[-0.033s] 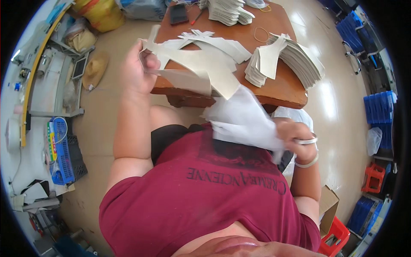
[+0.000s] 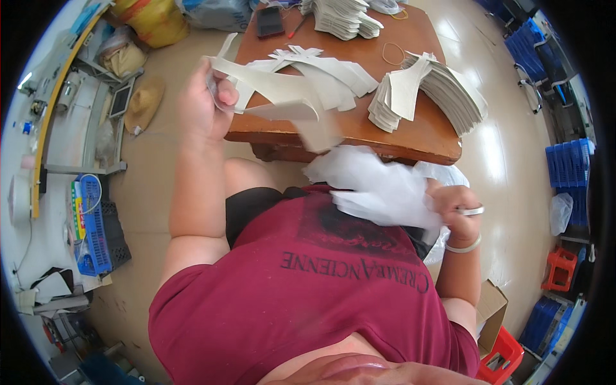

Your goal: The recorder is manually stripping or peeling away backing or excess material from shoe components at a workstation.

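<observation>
Small workshop; stacked cut pieces [image 2: 443,86] on wooden table [image 2: 417,138], blue crates [image 2: 568,170]

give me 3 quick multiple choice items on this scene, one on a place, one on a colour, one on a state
1. Where does the fanned stack of cut pieces lie?
A. on the floor
B. on the wooden table
C. in a blue crate

2. What colour is the person's shirt?
A. dark red
B. green
C. white

3. What is the left hand doing?
A. resting flat and empty
B. gripping pale cut pieces
C. holding a phone

Answers: B, the stack sits on the tabletop's right side; A, the shirt is maroon; B, its fingers close on the pieces at the table's edge.
</observation>
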A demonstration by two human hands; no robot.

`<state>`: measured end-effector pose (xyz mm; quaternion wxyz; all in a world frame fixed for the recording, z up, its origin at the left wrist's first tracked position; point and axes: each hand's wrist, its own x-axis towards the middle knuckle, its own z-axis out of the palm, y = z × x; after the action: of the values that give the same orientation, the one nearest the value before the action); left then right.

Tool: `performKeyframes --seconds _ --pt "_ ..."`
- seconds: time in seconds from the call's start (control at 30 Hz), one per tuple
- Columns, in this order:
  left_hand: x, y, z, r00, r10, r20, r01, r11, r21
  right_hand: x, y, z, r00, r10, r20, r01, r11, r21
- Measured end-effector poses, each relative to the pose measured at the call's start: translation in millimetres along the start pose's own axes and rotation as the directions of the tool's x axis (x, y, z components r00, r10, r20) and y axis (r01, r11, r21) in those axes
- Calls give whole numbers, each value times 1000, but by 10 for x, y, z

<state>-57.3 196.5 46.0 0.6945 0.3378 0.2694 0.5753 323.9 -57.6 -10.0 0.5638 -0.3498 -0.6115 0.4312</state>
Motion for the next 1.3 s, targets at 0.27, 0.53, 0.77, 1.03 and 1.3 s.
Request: performKeyframes --seconds 0.27,0.53,0.77,1.03,1.3 --pt "-179 43 590 983 -124 134 73 941 331 -441 -268 -566 955 -74 -287 34 990 -140" --pt "-356 -398 1500 798 -401 449 275 906 321 232 296 10 954 206 -219 -150 957 247" --pt "-273 -811 1843 771 -472 428 338 873 353 149 476 379 1000 -23 -3 9 284 959" --pt "-161 -1083 1921 781 -536 319 371 810 453 21 286 487 816 537 -216 -305 716 628" --pt "232 -951 1827 624 -734 268 218 493 842 -78 149 -397 599 336 -727 -85 929 360"
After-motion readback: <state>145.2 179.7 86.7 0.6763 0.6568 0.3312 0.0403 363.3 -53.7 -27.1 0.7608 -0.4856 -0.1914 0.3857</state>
